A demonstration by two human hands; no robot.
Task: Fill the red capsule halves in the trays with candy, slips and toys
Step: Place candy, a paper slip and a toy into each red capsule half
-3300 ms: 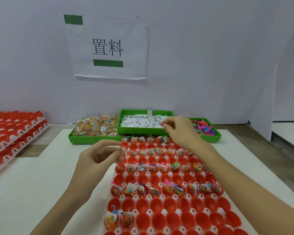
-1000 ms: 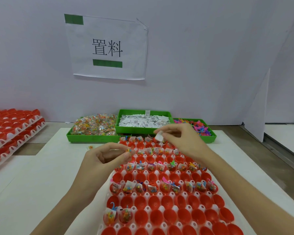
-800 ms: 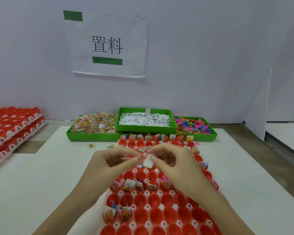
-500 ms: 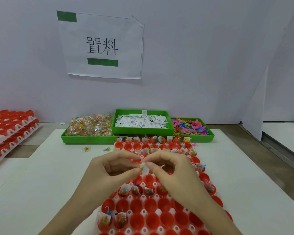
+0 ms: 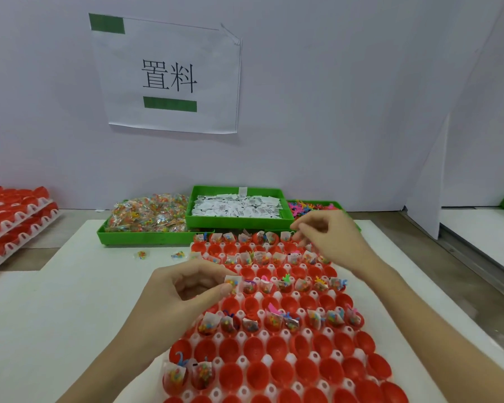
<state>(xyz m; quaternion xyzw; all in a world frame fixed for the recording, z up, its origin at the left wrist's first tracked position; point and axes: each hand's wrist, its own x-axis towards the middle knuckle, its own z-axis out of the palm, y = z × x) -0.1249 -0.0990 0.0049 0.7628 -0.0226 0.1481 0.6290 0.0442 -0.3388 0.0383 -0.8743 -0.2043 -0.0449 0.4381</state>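
- Two filled red plastic cups [image 5: 186, 376] sit nearest you at the left edge of the white holed tray [image 5: 264, 335], each with a white paper slip and a little bag of sweets.
- Many round red capsule halves [image 5: 280, 370] next to them hold nothing yet.
- One row further up has filled red cups [image 5: 277, 322] all along it.
- Your left hand [image 5: 181, 298] pinches a small clear candy bag with a white slip [image 5: 233, 283] between thumb and finger, over the tray's left side.
- Your right hand [image 5: 329, 239] is over the far right of the tray, fingers curled down; you cannot tell if it holds something.
- Two loose candy bags [image 5: 160, 255] lie on the white table [image 5: 56, 315].
- Three green plastic bins stand behind the tray: candy bags [image 5: 149, 216], white paper slips [image 5: 236, 206], bright plastic toys [image 5: 312, 206].
- More stacked trays of red halves [image 5: 12, 216] wait at the far left.
- One white paper sign [image 5: 169, 74] hangs on the wall.
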